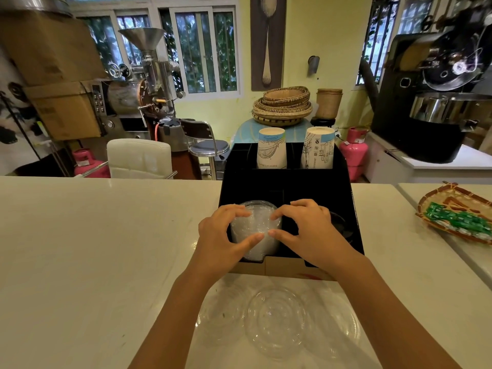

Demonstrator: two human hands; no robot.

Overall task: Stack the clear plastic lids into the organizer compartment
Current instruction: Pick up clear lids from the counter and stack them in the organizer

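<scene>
A tall stack of clear plastic lids (254, 230) stands in the front left compartment of the black organizer (314, 185). My left hand (223, 235) curls around the stack's left side and my right hand (306, 230) around its right side, fingertips and thumbs touching it. Loose clear lids (275, 319) lie flat on the white counter between my forearms, in front of the organizer. The stack's lower part is hidden behind the compartment's front lip.
Two stacks of upside-down paper cups (272, 149) (318, 149) stand in the organizer's rear compartments. Dark lids (342, 225) sit in the front right compartment. A woven tray with green packets (458, 213) lies at the right. The counter's (93, 249) far edge runs behind the organizer.
</scene>
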